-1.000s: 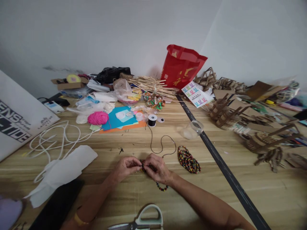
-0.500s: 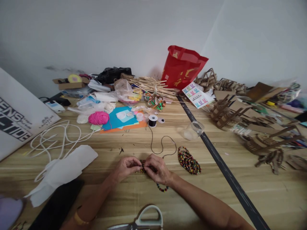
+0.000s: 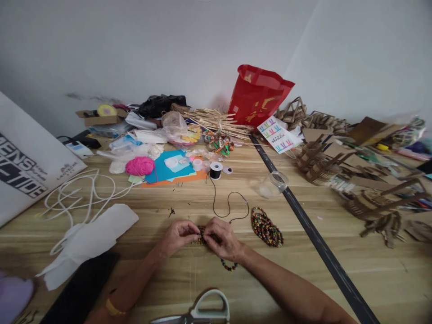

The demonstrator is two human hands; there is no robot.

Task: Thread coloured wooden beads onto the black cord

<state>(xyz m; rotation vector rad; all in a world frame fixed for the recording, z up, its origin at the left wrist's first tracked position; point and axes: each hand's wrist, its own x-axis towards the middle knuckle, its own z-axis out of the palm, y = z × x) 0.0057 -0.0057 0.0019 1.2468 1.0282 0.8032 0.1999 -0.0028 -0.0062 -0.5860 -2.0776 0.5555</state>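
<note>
My left hand (image 3: 177, 236) and my right hand (image 3: 221, 237) meet at the middle of the wooden table (image 3: 189, 279), both pinched on a string of coloured beads (image 3: 228, 266). Part of that string hangs out below my right hand. A black cord (image 3: 229, 203) runs from the hands up to a black thread spool (image 3: 216, 170). A coiled pile of coloured beads (image 3: 266, 227) lies just right of my right hand.
Scissors with pale handles (image 3: 202, 311) lie near the front edge. A clear jar (image 3: 274, 183), pink yarn ball (image 3: 139, 165), white cord (image 3: 77, 193), white sheet (image 3: 91, 240), red bag (image 3: 258, 95) and cardboard pieces (image 3: 357, 180) crowd the back and sides.
The hands stay together on the beads with only slight finger motion. The view has shifted a little.
</note>
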